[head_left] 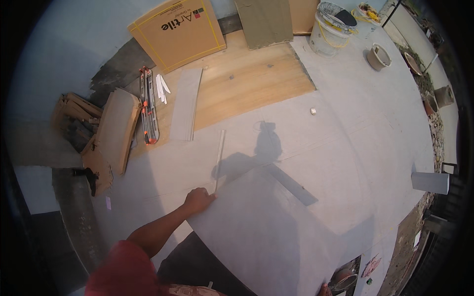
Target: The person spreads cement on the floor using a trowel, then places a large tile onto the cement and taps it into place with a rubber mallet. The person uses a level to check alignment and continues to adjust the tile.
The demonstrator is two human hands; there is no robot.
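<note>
With my left hand (199,200), fingers closed over the edge, I grip the upper left corner of a large grey tile (256,227). My right hand (324,290), only partly in view at the bottom, is closed at the same tile’s lower right edge. A thin pale strip (220,153) lies just beyond my left hand. The tile casts a narrow shadow along its far edge, and the shadow of my head and shoulders falls on the pale floor above it. Beside my right hand, a round container (341,281) sits at a dark opening.
Cardboard pieces (116,128), a long tile cutter (148,106) and a narrow plank (185,103) lie at upper left. A large box (175,42) and board (264,22) lean on the wall. Buckets (328,37), a bowl (378,58) and a grey block (429,182) stand right.
</note>
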